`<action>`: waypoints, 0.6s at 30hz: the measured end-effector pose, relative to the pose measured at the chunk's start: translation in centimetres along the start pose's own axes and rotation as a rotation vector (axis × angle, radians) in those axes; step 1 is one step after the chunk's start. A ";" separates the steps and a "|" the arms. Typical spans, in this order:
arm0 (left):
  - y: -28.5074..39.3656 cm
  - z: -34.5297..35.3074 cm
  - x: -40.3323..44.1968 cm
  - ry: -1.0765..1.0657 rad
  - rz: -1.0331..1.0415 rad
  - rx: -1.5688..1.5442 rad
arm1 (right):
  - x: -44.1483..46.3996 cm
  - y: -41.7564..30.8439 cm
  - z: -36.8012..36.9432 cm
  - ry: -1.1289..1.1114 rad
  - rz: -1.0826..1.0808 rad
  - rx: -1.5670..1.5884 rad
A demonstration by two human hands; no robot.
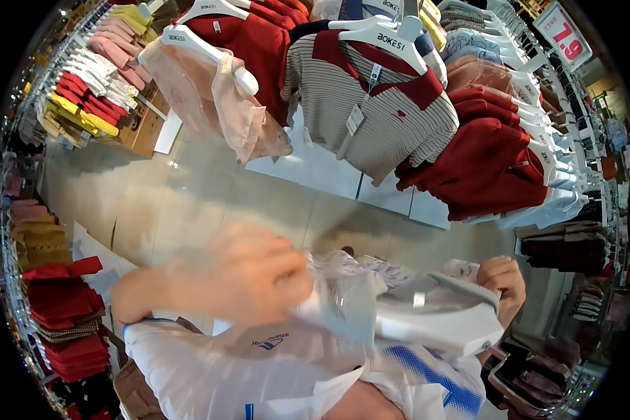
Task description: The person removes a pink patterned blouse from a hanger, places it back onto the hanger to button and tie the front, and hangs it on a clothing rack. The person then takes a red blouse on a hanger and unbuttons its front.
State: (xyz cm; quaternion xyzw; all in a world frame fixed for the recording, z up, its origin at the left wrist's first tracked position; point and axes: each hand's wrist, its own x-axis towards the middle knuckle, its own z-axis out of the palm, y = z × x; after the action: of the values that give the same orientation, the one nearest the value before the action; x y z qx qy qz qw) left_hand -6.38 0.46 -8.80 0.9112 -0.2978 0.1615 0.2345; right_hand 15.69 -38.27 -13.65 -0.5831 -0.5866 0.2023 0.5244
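A pale grey-and-white shirt [353, 304] hangs on a white hanger [441, 322] close in front of my chest, partly blurred. My right hand [502, 278] has its fingers curled round the shirt's far shoulder, beside the grey collar [444, 283]. On the other side, my left hand [262, 276] is smeared by motion; its fingers look bent and closed at the shirt's near edge. The fingertips of that hand are hidden. A patterned light cloth [378, 269] shows behind the shirt.
Ahead stands a rack with a striped polo shirt [378, 105], a sheer pink blouse [210, 91] and red tops [483, 161] on white hangers. Folded red clothes [63, 308] are stacked at left. A price sign [565, 36] stands upper right. Tiled floor [189, 189] lies between.
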 end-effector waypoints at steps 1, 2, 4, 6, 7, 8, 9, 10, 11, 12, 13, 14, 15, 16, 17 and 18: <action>-0.1 -0.3 0.3 0.003 0.003 0.005 | 0.7 -0.5 -0.4 0.030 0.024 -0.043; -0.1 -0.8 0.7 -0.045 0.006 -0.016 | 1.4 -0.9 -0.8 0.059 0.049 -0.086; 0.1 -1.5 1.0 -0.086 0.018 -0.027 | 1.8 0.0 -2.6 -0.046 0.040 -0.042; 0.8 -1.7 0.7 -0.181 -0.011 -0.024 | 1.7 0.1 -3.2 -0.173 0.050 -0.016; 0.9 -1.7 0.5 -0.182 -0.012 -0.023 | 1.7 0.1 -3.1 -0.173 0.049 -0.016; 0.8 -1.6 0.2 -0.178 -0.013 -0.012 | 1.7 0.1 -2.9 -0.178 0.047 -0.021; 0.8 -1.7 0.0 -0.174 -0.012 0.003 | 1.8 0.0 -2.7 -0.181 0.043 -0.029; 0.9 -1.7 -0.1 -0.173 -0.008 0.014 | 1.9 0.0 -2.7 -0.180 0.032 -0.035; 1.0 -1.8 -0.2 -0.175 -0.015 0.000 | 2.0 0.1 -2.7 -0.184 0.038 -0.018; 1.0 -1.9 -0.2 -0.177 -0.022 -0.014 | 2.1 0.1 -2.8 -0.189 0.044 -0.002; 0.9 -1.9 -0.3 -0.174 -0.021 -0.004 | 2.1 0.3 -2.8 -0.190 0.036 -0.007; 0.9 -2.0 -0.3 -0.179 -0.035 -0.024 | 2.0 0.5 -2.8 -0.192 0.030 -0.002; 0.9 -2.0 -0.4 -0.185 -0.050 -0.046 | 1.9 0.6 -2.8 -0.193 0.025 0.005; 0.9 -2.1 -0.5 -0.186 -0.050 -0.042 | 1.8 0.4 -2.6 -0.192 0.022 0.005; 0.7 -2.3 -0.5 -0.180 -0.086 -0.045 | 1.7 0.1 -2.5 -0.179 0.059 -0.017; 0.5 -2.6 -0.4 -0.173 -0.119 -0.046 | 1.7 -0.3 -2.3 -0.165 0.094 -0.040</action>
State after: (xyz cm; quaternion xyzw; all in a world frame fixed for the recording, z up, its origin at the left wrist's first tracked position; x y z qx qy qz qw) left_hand -7.43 1.65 -6.68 0.9322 -0.2661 0.0611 0.2377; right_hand 17.93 -37.62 -11.91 -0.6020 -0.6035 0.2622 0.4524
